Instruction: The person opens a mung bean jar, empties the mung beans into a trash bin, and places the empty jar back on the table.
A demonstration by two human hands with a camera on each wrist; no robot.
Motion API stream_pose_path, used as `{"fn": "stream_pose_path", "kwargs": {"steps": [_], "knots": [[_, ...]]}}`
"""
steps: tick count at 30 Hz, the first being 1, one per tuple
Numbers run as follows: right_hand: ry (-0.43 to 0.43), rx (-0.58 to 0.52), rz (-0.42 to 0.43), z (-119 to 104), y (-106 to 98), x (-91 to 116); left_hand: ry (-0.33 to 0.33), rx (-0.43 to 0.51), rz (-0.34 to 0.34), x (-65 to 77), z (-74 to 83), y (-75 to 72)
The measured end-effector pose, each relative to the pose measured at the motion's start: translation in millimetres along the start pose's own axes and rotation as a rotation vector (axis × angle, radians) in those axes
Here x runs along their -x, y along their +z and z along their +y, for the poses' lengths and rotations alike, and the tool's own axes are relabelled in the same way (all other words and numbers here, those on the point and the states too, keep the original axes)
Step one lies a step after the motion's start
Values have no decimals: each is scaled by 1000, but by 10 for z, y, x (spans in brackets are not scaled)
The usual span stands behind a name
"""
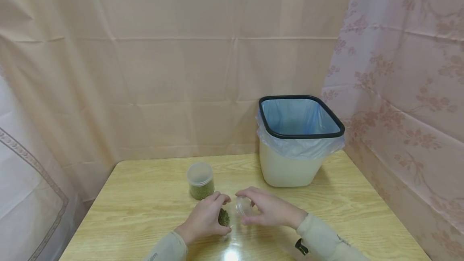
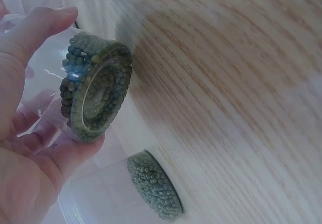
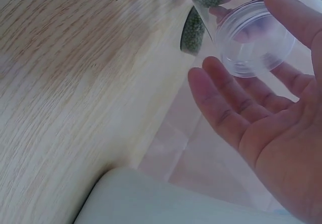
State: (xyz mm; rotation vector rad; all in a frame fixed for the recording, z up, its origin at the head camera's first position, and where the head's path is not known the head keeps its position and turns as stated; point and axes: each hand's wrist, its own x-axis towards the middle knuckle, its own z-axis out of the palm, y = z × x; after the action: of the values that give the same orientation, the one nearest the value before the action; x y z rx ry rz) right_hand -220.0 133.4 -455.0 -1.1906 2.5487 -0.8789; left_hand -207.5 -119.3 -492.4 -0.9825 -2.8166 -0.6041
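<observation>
A clear plastic jar (image 2: 103, 90) with small green mung beans in its bottom is tilted over the table, its mouth toward the right. My left hand (image 1: 204, 216) grips its body near the base, thumb on one side and fingers on the other. Around the threaded rim (image 3: 256, 65) curl the thumb and fingers of my right hand (image 1: 270, 208). A second clear jar (image 1: 200, 180), also partly filled with mung beans, stands upright just beyond my left hand. Whether a lid covers that one I cannot tell.
A cream trash bin (image 1: 290, 168) with a black rim and bluish liner stands at the table's back right. Behind the wooden table (image 1: 145, 200) hangs a beige curtain (image 1: 181, 71); a pink floral cloth (image 1: 409, 92) hangs on the right.
</observation>
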Motion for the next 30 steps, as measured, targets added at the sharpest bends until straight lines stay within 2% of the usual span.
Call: {"fn": "stream_pose_path", "kwargs": {"steps": [10, 19, 22, 26, 30], "knots": [[-141, 130, 61, 6, 12, 22, 8, -9, 19, 13, -7, 10], [-151, 155, 144, 51, -39, 134, 2, -12, 27, 20, -8, 5], [-119, 143, 147, 92, -62, 178, 1, -10, 28, 27, -9, 8], [-20, 123, 143, 177, -98, 284, 0, -5, 28, 38, -11, 9], [45, 125, 191, 313, -121, 434, -5, 7, 27, 43, -21, 18]]}}
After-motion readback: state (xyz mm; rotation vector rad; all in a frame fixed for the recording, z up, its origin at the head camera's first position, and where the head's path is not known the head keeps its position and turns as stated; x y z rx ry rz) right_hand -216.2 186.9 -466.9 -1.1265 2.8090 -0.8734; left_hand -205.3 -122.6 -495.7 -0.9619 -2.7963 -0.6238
